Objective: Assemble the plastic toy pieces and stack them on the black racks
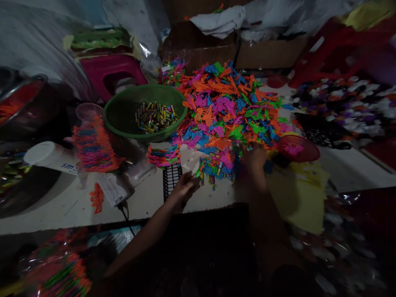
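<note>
Head: left hand (185, 189) pinched on green piece (198, 171); right hand (255, 159) at plastic pile (227, 107), can't tell grip. Piece likely light, stiffish; pinch edges.

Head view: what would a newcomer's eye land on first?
Probably the big heap of bright plastic pieces, just above the picture's centre. Just left of it, a green basket holds small multicoloured pieces. At the heap's near edge is the right hand, with the left hand lower and leftward.
</note>
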The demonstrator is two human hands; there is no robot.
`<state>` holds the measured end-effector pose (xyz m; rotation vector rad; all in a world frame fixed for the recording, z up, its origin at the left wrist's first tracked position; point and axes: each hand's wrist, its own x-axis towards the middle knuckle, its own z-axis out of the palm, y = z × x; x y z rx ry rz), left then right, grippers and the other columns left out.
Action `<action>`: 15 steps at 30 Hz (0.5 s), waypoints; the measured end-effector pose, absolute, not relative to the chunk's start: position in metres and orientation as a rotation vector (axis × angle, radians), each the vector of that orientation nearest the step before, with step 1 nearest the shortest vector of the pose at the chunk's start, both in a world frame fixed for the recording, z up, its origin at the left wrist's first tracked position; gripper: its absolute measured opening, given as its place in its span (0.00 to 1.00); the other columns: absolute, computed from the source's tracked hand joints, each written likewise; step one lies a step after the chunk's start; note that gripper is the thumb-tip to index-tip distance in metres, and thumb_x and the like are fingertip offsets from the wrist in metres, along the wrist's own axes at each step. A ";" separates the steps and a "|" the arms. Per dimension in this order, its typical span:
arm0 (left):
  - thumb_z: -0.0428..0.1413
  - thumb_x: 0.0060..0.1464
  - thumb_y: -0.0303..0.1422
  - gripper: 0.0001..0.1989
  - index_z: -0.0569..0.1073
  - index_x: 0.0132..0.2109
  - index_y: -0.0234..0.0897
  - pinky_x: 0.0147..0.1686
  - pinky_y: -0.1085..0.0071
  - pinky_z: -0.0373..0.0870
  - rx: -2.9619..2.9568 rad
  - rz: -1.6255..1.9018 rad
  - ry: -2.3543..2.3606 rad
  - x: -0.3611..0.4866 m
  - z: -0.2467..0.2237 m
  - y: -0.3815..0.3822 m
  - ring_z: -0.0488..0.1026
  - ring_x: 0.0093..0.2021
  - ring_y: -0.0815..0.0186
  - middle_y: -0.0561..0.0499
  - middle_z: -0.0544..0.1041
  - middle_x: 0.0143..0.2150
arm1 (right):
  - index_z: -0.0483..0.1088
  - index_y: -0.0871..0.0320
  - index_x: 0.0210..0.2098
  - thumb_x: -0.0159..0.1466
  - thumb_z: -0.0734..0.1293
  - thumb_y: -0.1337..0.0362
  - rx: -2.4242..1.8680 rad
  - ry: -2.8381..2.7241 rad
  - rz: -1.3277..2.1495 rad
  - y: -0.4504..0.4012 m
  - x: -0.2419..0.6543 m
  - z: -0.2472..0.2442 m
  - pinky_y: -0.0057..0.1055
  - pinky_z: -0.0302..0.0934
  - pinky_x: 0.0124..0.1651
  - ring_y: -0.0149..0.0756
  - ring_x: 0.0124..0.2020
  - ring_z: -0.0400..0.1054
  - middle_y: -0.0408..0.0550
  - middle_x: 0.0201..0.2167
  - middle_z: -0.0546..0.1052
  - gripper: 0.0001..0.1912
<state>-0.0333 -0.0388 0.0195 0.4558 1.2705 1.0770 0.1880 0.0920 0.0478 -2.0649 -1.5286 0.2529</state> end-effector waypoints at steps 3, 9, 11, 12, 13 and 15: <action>0.60 0.42 0.32 0.29 0.64 0.53 0.40 0.28 0.76 0.66 0.617 0.995 1.237 -0.037 0.015 -0.044 0.72 0.31 0.70 0.47 0.74 0.43 | 0.68 0.72 0.43 0.53 0.66 0.54 -2.292 -1.452 0.182 0.114 0.212 0.045 0.48 0.55 0.42 0.58 0.46 0.62 0.75 0.43 0.68 0.27; 0.58 0.40 0.29 0.22 0.70 0.47 0.38 0.28 0.77 0.65 0.965 0.791 1.300 -0.040 0.014 -0.039 0.71 0.35 0.68 0.49 0.75 0.39 | 0.71 0.67 0.38 0.60 0.55 0.59 -2.249 -1.305 0.119 0.100 0.231 0.061 0.46 0.56 0.40 0.54 0.40 0.68 0.67 0.34 0.74 0.20; 0.59 0.40 0.30 0.19 0.70 0.43 0.36 0.28 0.77 0.65 0.932 0.926 1.332 -0.041 0.020 -0.037 0.71 0.35 0.69 0.49 0.74 0.38 | 0.71 0.63 0.33 0.59 0.56 0.57 -2.035 -1.227 0.197 0.081 0.228 0.066 0.40 0.58 0.39 0.46 0.36 0.69 0.58 0.30 0.75 0.17; 0.59 0.40 0.32 0.19 0.69 0.43 0.36 0.26 0.78 0.64 0.872 0.957 1.332 -0.040 0.024 -0.036 0.70 0.33 0.70 0.50 0.74 0.36 | 0.71 0.61 0.31 0.58 0.58 0.57 -1.903 -1.181 0.302 0.069 0.222 0.066 0.37 0.60 0.37 0.42 0.32 0.70 0.54 0.28 0.75 0.16; 0.59 0.41 0.34 0.19 0.68 0.43 0.36 0.22 0.79 0.61 0.796 0.965 1.315 -0.038 0.030 -0.036 0.70 0.30 0.71 0.51 0.73 0.34 | 0.69 0.60 0.29 0.57 0.58 0.57 -1.786 -1.143 0.432 0.056 0.213 0.065 0.34 0.61 0.34 0.37 0.28 0.70 0.50 0.26 0.75 0.14; 0.59 0.41 0.39 0.21 0.67 0.43 0.36 0.15 0.82 0.52 0.668 0.960 1.249 -0.033 0.042 -0.038 0.67 0.25 0.74 0.52 0.72 0.31 | 0.67 0.59 0.27 0.54 0.62 0.55 -1.499 -1.046 0.838 0.027 0.186 0.058 0.30 0.62 0.28 0.32 0.22 0.67 0.44 0.22 0.73 0.13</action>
